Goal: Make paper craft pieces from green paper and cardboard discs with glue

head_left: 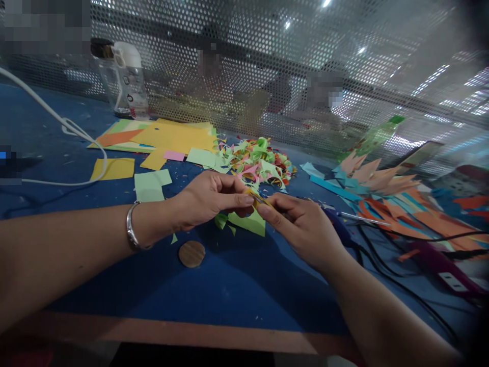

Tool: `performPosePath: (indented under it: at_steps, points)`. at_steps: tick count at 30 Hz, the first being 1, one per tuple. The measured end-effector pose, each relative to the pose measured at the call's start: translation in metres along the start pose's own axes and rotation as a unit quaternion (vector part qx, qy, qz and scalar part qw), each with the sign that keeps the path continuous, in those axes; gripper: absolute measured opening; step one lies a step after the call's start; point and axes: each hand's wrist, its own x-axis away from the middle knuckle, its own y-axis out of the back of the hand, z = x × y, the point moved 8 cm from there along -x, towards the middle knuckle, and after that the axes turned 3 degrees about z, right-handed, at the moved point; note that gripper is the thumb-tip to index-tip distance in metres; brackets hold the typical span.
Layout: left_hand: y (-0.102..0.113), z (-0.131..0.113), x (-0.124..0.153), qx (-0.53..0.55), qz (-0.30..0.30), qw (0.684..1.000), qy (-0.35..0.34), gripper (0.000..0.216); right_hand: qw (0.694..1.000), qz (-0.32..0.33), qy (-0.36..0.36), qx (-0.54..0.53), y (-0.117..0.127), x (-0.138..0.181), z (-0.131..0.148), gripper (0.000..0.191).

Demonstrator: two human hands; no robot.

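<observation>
Over the middle of the blue table, both hands meet around a small yellow paper piece (251,192). My left hand (208,199), with a silver bangle at the wrist, pinches the paper between thumb and fingers. Closed around what appear to be small scissors (261,200), my right hand (296,216) hides most of them; a bit of metal shows against the paper. Under the hands lies a green paper sheet (250,221) with green scraps beside it. A round cardboard disc (191,254) rests nearer to me.
A heap of coloured paper scraps (263,163) lies beyond my hands. Yellow sheets (175,136) are stacked at back left, before two bottles (132,81). Orange paper strips (405,209), black cables (385,265) and a purple power strip (439,270) are on the right. A perforated screen (244,97) stands behind.
</observation>
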Motion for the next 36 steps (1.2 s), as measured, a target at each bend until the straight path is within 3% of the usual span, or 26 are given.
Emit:
performPosePath:
  at_steps: [36]
  points:
    - [-0.0061, 0.0043, -0.0002, 0.03, 0.045, 0.997, 0.055, 0.018, 0.999, 0.031, -0.028, -0.017, -0.0079, 0.0003, -0.0057, 0.038]
